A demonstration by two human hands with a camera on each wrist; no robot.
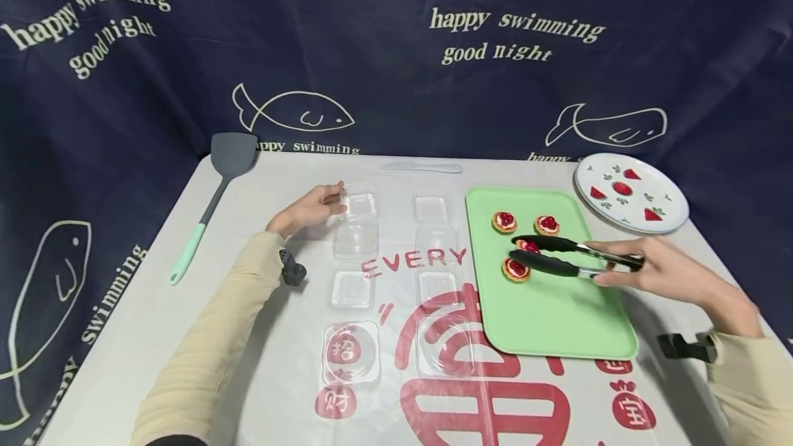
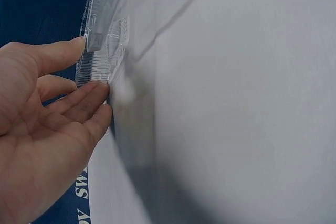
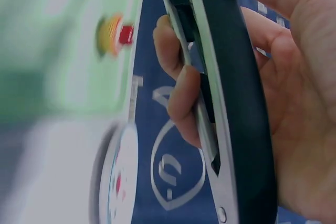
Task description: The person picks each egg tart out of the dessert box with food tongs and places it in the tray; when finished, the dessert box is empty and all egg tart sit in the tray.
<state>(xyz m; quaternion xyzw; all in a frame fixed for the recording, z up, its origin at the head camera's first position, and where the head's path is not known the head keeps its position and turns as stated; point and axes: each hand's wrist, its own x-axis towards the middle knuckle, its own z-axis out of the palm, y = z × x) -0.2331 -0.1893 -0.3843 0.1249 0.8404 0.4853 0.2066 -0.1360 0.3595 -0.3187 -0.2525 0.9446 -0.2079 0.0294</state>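
Observation:
My right hand (image 1: pixel 669 267) grips black-and-steel tongs (image 1: pixel 557 267) over the green tray (image 1: pixel 557 325). The tongs' spread tips stand about a small red-topped tart (image 1: pixel 529 246); whether they touch it I cannot tell. Other tarts lie close by: one (image 1: pixel 516 269) below the tips, one (image 1: pixel 504 221) and another (image 1: pixel 547 225) behind. My left hand (image 1: pixel 310 208) holds the edge of a clear plastic box (image 1: pixel 358 205) at the back of a column of containers. In the left wrist view, thumb and fingertips meet the side of that box (image 2: pixel 102 64).
More clear hinged boxes stand open in two columns, such as one (image 1: pixel 351 353) at the front left and another (image 1: pixel 445 346) beside it. A spatula (image 1: pixel 213 208) lies left, a pale knife (image 1: pixel 423 167) at the back. Patterned plates (image 1: pixel 632 191) are stacked behind the tray.

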